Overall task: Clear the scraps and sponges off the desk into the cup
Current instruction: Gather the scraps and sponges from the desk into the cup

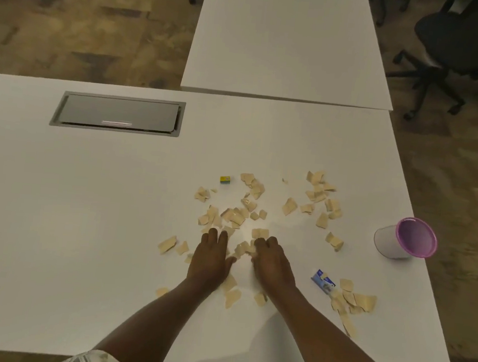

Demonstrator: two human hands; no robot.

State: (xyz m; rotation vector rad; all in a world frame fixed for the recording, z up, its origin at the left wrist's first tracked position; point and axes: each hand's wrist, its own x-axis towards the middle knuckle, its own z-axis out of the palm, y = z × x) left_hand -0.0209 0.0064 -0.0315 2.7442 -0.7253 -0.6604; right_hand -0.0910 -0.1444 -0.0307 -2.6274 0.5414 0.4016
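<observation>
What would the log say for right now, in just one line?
left hand flat on desk | right hand on scraps | cup upright, right of scraps

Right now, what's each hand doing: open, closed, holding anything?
Left hand: open, fingers straight, flat on the desk among the scraps.
Right hand: fingers bent over scraps; cannot tell whether it grips any.

Torn tan scraps (240, 216) lie scattered across my table (82, 224); the clear, purple-rimmed cup (404, 239) sits apart near its right edge.
</observation>
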